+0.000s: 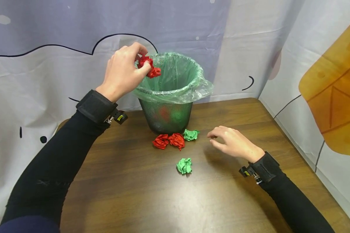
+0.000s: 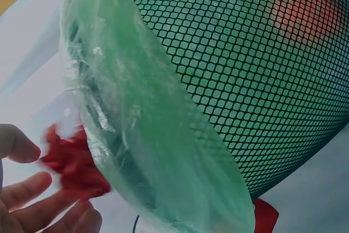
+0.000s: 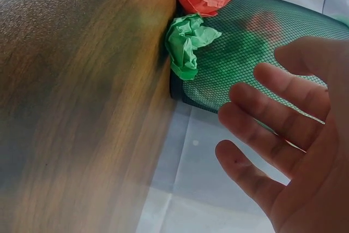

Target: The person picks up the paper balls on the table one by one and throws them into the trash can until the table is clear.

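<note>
My left hand [image 1: 125,69] holds a crumpled red paper ball [image 1: 149,67] between thumb and fingers, over the left rim of a black mesh wastebasket [image 1: 169,116] lined with a green plastic bag [image 1: 178,94]. In the left wrist view this red paper ball [image 2: 76,165] is blurred, beside the bag's edge. My right hand [image 1: 233,142] hovers over the table with its fingers loosely bent and holds nothing. Nearest to it is a green paper ball [image 1: 191,134] at the basket's foot, which the right wrist view also shows.
Two red paper balls [image 1: 161,141] lie against the basket's base. Another green paper ball [image 1: 184,166] lies nearer on the wooden table [image 1: 128,194]. Red and green shapes show through the mesh. A printed curtain [image 1: 61,74] hangs behind and along the right side.
</note>
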A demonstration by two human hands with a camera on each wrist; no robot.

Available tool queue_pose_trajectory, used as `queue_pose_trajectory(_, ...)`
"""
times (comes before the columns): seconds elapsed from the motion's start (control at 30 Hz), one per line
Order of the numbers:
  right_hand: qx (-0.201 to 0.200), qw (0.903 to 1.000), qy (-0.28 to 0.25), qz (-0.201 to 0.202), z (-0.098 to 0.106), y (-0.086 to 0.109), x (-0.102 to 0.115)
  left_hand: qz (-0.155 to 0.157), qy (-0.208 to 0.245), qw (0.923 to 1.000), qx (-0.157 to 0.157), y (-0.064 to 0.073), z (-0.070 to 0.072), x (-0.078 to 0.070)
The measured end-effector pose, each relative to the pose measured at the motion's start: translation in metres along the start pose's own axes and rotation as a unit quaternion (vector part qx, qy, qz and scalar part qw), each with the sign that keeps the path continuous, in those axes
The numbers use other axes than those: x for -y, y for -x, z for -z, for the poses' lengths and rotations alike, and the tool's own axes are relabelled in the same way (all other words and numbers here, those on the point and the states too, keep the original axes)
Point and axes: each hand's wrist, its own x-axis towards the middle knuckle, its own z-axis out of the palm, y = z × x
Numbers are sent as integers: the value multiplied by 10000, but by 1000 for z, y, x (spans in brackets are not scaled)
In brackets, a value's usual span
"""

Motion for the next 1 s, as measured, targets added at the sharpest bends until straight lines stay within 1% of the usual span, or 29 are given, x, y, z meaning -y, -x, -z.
queue_pose_trajectory(0.13,10,10000,-6,-11,-1,0,0,-74,22,10000,35,-1,-3,2)
queue_pose_trajectory(0.23,36,10000,-19,-49,-1,1,0,-121,-6,9999,50,2,-5,4)
queue_pose_trajectory(0.33,52,9999,-39,-98,-1,1,0,-137,-31,9999,30,8,-8,7)
queue_pose_trajectory(0.5,79,9999,-71,-93,-2,0,0,-185,-5,9998,-115,25,-11,12)
queue_pose_trajectory(0.6,92,9999,-75,-80,-2,0,0,-256,57,9993,-276,35,-12,16)
queue_pose_trajectory(0.7,77,9999,-58,-92,-3,1,-1,-394,163,9979,-495,43,-14,18)
queue_pose_trajectory(0.9,42,9999,-40,-110,-1,1,-3,-743,302,9920,-972,61,-18,20)
queue_pose_trajectory(1.0,22,10000,-57,-76,0,1,-3,-848,363,9897,-1097,71,-20,22)
